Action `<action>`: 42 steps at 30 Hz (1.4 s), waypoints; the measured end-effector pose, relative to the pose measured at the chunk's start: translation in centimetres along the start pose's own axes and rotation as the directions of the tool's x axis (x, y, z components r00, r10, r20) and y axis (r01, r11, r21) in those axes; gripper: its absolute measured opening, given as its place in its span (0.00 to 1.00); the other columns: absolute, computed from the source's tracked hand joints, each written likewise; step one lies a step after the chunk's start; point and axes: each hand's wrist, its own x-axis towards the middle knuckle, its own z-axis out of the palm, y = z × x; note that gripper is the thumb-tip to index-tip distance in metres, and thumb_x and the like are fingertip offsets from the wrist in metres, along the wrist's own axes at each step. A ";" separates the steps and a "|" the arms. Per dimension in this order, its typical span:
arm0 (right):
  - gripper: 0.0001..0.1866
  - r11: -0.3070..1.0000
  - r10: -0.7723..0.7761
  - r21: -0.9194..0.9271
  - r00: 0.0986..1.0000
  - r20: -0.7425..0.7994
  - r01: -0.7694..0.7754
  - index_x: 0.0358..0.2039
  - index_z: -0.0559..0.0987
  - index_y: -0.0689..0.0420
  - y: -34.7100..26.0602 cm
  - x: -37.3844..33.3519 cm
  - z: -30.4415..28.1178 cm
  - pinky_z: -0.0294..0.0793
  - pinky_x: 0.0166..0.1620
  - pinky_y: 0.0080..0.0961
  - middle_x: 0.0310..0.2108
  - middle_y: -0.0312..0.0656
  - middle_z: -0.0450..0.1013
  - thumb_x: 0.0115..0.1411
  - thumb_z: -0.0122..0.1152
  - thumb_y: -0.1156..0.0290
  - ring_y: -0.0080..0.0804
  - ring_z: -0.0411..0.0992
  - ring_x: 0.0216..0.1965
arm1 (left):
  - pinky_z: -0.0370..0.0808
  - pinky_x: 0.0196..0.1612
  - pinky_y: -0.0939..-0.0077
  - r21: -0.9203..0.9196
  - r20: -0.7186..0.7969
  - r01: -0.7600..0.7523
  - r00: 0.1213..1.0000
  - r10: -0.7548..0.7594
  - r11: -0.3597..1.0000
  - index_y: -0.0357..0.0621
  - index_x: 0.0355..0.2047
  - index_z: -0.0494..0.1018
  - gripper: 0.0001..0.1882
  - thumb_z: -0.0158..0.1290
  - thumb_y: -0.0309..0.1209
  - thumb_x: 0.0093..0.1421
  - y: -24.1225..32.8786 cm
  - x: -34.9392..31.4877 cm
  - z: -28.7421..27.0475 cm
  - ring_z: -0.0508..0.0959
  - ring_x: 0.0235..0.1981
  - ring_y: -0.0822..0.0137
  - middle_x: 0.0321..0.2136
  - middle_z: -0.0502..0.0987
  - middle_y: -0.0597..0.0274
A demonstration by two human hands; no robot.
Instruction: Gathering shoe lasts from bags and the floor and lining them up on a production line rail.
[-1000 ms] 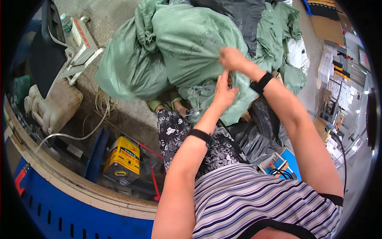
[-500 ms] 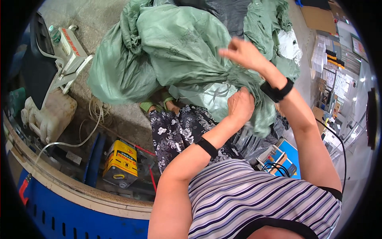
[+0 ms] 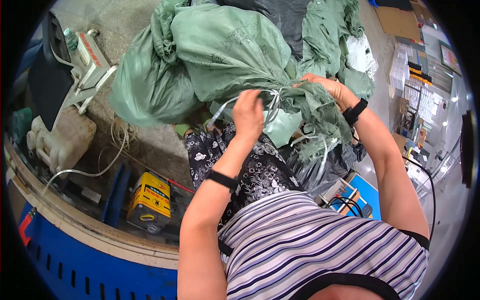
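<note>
Concrete floor (image 3: 160, 145) separates bench edge (image 3: 100, 232) from green sacks (image 3: 225, 50).

two hands (image 3: 248, 116), two black wristbands (image 3: 355, 111), at least three green bags (image 3: 230, 52), one yellow tin (image 3: 151, 195), one pale jerrycan (image 3: 75, 132), one bottle (image 3: 70, 39), one striped shirt (image 3: 325, 245)

Sacks sage green, dark marks on gathered sack (image 3: 225, 55); tie strip (image 3: 273, 104) white.
Left sack (image 3: 142, 92) paler green, glossy; plastic bag behind (image 3: 282, 20) black; trousers (image 3: 250, 172) black w/ white-grey floral; top (image 3: 320, 250) striped white, lavender, navy, black neckband; wristbands (image 3: 222, 180) black; metal can (image 3: 155, 189) yellow, red/black print, grey lower part; jerrycan (image 3: 77, 135) dirty cream; bench side panel (image 3: 105, 262) blue, tan edge.
</note>
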 end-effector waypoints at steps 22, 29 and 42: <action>0.16 0.972 -0.003 0.230 0.983 -0.186 0.047 0.43 0.76 0.62 -0.5 0.0 0.0 0.73 0.40 0.22 0.38 0.35 0.75 0.57 0.50 0.68 0.22 0.72 0.35 | 0.72 0.29 0.79 -0.472 0.320 0.641 0.764 -0.560 0.605 0.35 0.29 0.75 0.09 0.49 0.29 0.57 -0.1 -0.9 2.1 0.76 0.23 0.73 0.25 0.77 0.61; 0.18 0.994 0.060 0.102 0.981 -0.184 -0.041 0.48 0.72 0.59 -4.2 -1.0 4.7 0.71 0.44 0.20 0.42 0.36 0.73 0.60 0.52 0.64 0.22 0.71 0.40 | 0.56 0.17 0.83 -0.497 0.500 0.787 0.604 -0.621 0.366 0.40 0.26 0.73 0.10 0.49 0.33 0.60 1.6 -1.5 -0.4 0.62 0.14 0.79 0.16 0.67 0.73; 0.11 0.956 -0.260 -0.118 0.961 0.091 0.270 0.33 0.78 0.63 -4.3 1.0 6.9 0.68 0.32 0.16 0.27 0.28 0.72 0.60 0.52 0.68 0.12 0.65 0.27 | 0.51 0.14 0.83 -0.376 0.380 0.671 0.740 -0.555 0.639 0.42 0.21 0.69 0.14 0.46 0.34 0.61 13.5 -5.5 -7.8 0.57 0.09 0.81 0.10 0.62 0.74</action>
